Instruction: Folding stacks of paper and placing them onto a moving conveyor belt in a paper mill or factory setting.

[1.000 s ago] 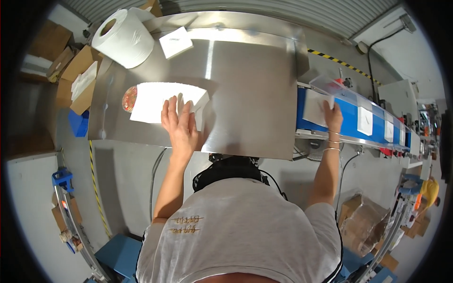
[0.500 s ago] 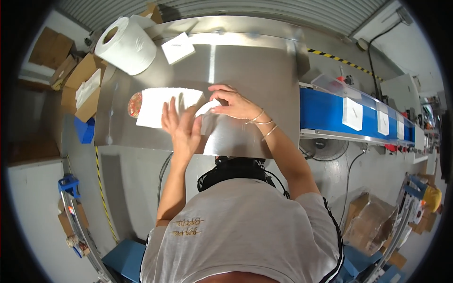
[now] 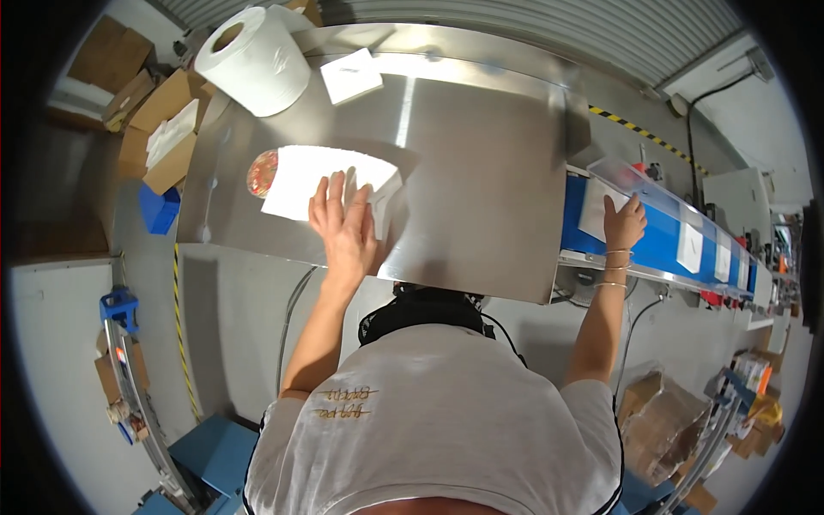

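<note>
- The left hand [image 3: 346, 230] rests, fingers loosely spread, on a long white paper-like stack [image 3: 309, 167] near the front edge of the shiny metal table [image 3: 481, 154].
- A round red-patterned piece [image 3: 261, 174] shows at its left end.
- The right hand [image 3: 625, 225] touches a flat white square [image 3: 593, 215] on the blue conveyor belt [image 3: 659, 227], by the table's right edge; I can't tell if its grip is closed.

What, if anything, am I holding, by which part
Your right hand is at the right edge of a white packet; grip unclear. Your left hand rests open on the white stack.
</note>
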Demonstrator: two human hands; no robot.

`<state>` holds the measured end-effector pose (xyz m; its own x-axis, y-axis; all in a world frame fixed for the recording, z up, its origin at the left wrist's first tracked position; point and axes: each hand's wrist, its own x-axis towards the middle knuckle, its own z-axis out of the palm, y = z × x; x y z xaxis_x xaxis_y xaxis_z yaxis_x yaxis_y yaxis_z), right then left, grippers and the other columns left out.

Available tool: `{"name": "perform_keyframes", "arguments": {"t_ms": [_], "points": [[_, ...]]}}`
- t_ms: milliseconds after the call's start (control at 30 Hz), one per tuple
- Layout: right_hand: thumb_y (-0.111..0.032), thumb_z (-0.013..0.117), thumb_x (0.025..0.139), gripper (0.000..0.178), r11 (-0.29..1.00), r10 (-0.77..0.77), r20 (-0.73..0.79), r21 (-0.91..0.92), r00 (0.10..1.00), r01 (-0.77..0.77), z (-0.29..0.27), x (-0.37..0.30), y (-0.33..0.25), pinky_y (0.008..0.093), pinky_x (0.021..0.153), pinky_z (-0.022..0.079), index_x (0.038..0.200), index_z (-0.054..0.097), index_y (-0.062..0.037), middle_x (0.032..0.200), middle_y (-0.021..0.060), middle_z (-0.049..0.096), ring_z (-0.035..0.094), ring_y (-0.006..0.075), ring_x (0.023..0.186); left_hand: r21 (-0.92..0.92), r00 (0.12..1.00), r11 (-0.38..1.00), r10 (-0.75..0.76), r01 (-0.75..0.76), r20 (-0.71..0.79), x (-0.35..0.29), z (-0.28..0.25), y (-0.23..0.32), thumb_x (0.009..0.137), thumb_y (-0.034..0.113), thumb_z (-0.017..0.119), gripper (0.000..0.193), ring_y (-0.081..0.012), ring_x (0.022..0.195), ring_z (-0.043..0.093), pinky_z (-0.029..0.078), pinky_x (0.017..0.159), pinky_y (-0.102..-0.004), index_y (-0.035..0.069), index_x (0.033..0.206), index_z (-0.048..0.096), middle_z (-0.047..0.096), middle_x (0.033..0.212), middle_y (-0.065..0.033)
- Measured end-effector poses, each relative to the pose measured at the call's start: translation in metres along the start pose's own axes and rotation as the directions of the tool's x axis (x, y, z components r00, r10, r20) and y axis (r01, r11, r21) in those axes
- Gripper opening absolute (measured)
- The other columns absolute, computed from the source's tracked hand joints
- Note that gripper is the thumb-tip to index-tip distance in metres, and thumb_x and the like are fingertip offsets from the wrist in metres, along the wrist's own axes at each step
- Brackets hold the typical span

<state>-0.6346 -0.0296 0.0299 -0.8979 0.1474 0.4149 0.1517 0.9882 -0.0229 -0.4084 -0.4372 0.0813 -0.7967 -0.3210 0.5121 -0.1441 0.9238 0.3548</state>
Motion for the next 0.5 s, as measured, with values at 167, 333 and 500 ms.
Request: {"name": "perform_keyframes", "arguments": {"t_ms": [167, 333, 500], "points": [[-0.022, 0.074, 0.078, 0.051, 0.38, -0.787, 0.022, 0.804, 0.616, 0.457, -0.019, -0.043, -0.143, 0.0355, 0.089, 0.05, 0.125, 0.056, -0.0105, 0.121, 0.0107, 0.061, 0.061, 0.0264, 0.106, -0.063, 0.999, 0.998, 0.025, -0.023, 0.041, 0.004, -0.001, -0.002, 0.078, 0.004, 0.063, 0.028, -0.0415, 0.134, 0.029, 0.019, 0.109, -0.0537, 0.008, 0.105, 0.069, 0.042, 0.14, -0.0182], [-0.019, 0.071, 0.083, 0.046, 0.089, -0.916, 0.174, 0.967, 0.361, -0.24, -0.063, -0.08, -0.258, 0.0358, 0.095, 0.044, 0.124, 0.055, -0.0094, 0.131, 0.0064, 0.054, 0.051, 0.0226, 0.119, -0.098, 0.996, 0.993, 0.073, -0.068, 0.051, 0.007, -0.005, -0.006, 0.079, 0.006, 0.064, 0.026, -0.0422, 0.135, 0.027, 0.018, 0.109, -0.0526, 0.01, 0.104, 0.07, 0.04, 0.143, -0.0181], [-0.018, 0.064, 0.091, 0.019, -0.005, -0.889, 0.21, 0.884, 0.406, -0.467, -0.044, -0.087, -0.226, 0.0229, 0.077, 0.044, 0.103, 0.057, -0.0039, 0.099, -0.0013, 0.054, 0.05, 0.008, 0.091, -0.074, 0.999, 0.997, -0.009, 0.012, 0.043, 0.009, -0.013, -0.009, 0.082, 0.013, 0.066, 0.028, -0.0422, 0.136, 0.025, 0.02, 0.109, -0.0518, 0.009, 0.11, 0.067, 0.036, 0.144, -0.0202]]}}
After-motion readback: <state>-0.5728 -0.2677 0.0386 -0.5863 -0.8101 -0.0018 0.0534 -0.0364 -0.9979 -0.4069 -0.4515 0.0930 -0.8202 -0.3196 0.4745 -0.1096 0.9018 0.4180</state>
